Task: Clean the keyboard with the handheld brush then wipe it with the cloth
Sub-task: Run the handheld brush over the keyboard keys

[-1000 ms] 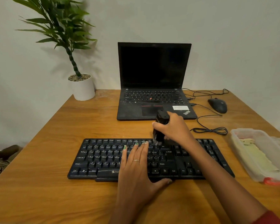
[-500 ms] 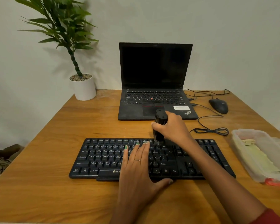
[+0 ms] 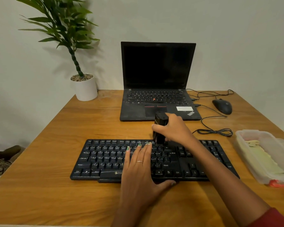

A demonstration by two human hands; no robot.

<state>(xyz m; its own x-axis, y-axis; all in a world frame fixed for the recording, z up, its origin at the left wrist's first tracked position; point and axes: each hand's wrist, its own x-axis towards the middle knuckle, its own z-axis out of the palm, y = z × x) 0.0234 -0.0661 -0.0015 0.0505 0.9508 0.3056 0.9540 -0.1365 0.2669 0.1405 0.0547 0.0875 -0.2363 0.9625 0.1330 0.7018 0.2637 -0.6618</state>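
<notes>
The left hand (image 3: pixel 138 167) lies flat and released on the black keyboard (image 3: pixel 105 159), which sits mid-counter (image 3: pixel 39 185). Toward 1 o'clock, the right hand (image 3: pixel 175 130) clenches its grip around the upright handheld brush (image 3: pixel 160 126), a light, rigid thing best held mid-body. The soft cloth (image 3: pixel 267 159) waits in the plastic container (image 3: pixel 246 154) at 3 o'clock.

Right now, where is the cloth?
In the head view the cloth lies inside the clear plastic container at the table's right edge, right of the keyboard and untouched by either hand.
</notes>
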